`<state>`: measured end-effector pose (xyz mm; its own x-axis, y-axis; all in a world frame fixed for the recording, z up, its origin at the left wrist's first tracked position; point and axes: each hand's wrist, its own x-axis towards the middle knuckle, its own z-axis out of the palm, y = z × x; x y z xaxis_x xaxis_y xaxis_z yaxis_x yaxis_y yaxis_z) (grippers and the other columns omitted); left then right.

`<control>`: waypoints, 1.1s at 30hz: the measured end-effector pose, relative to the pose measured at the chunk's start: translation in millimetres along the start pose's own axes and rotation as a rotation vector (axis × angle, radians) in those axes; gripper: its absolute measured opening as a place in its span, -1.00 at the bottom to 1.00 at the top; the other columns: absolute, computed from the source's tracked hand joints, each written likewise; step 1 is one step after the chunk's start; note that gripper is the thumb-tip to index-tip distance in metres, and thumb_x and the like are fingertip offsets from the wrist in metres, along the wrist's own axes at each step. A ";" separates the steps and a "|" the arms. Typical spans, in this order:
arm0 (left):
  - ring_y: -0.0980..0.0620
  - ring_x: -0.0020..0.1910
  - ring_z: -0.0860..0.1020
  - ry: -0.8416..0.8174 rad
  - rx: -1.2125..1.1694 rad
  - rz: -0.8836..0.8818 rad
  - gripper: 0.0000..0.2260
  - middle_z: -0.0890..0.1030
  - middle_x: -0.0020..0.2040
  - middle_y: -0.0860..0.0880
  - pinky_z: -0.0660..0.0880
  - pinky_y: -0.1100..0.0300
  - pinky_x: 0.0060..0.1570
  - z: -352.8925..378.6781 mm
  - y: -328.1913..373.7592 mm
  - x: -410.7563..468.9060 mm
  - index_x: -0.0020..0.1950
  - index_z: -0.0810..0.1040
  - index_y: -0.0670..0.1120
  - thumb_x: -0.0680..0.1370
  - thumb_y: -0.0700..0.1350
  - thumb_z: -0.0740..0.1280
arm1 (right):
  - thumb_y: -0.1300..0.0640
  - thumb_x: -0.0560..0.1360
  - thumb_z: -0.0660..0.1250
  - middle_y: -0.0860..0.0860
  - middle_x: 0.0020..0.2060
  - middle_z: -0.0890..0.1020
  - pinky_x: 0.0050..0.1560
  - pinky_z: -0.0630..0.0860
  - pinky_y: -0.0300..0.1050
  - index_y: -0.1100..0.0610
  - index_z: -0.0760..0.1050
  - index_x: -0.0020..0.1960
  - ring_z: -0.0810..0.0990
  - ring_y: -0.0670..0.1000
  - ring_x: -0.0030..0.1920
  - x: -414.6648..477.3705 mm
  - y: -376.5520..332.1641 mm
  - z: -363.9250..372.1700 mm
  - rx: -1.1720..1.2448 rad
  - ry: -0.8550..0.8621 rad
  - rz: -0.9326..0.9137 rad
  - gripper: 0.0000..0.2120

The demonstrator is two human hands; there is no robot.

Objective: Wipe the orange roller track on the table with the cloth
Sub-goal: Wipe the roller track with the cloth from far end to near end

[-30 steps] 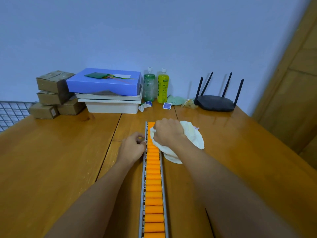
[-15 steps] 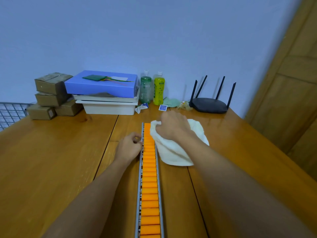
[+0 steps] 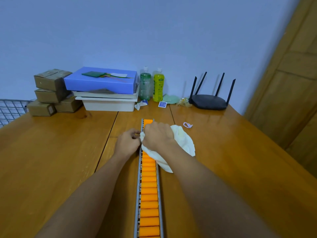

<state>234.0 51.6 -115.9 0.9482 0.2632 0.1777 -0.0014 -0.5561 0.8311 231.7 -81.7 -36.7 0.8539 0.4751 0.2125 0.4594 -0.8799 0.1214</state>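
While bracing the track edge with curled left-hand fingers, the right hand is fisting the cloth against the far rollers. Being soft and light, the cloth likely handles best bunched.

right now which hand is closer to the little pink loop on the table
The right hand. It sits on the cloth over the roller track, just short of the pink loop lying to its right. The left hand rests against the track's far side, farther away.
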 end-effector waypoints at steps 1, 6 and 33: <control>-0.02 -0.13 0.64 0.004 0.003 -0.004 -0.74 0.69 -0.12 -0.01 0.58 -0.07 -0.15 0.3 -0.1 0.5 0.27 0.62 -0.04 0.59 -0.15 0.34 | -0.01 0.58 0.28 0.08 0.08 0.62 -0.11 0.42 -0.05 0.11 0.54 0.17 0.61 0.14 0.07 -0.8 0.9 -0.5 -0.007 -0.001 0.004 -0.74; 0.13 -0.14 0.60 0.005 -0.001 -0.002 -0.79 0.65 -0.08 0.02 0.44 0.19 -0.27 1.7 -0.4 1.3 0.25 0.62 -0.03 0.61 -0.09 0.38 | 0.00 0.57 0.29 0.06 0.03 0.62 -0.17 0.38 -0.08 0.10 0.54 0.12 0.60 0.10 -0.02 -10.7 17.0 0.8 -0.039 -0.008 0.043 -0.79; 0.11 -0.04 0.60 -0.109 0.010 -0.018 -0.75 0.65 -0.03 0.07 0.54 0.17 -0.11 -30.4 18.3 -91.4 0.31 0.61 0.00 0.63 -0.11 0.36 | 0.00 0.57 0.32 0.06 0.04 0.64 -0.12 0.43 -0.07 0.10 0.56 0.15 0.62 0.13 0.03 -60.6 -25.0 -13.2 0.124 -0.013 0.102 -0.77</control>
<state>137.6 41.3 -100.9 0.9769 0.1865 0.1040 0.0187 -0.5599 0.8284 165.2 -88.5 -39.8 0.9003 0.3839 0.2049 0.3962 -0.9179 -0.0212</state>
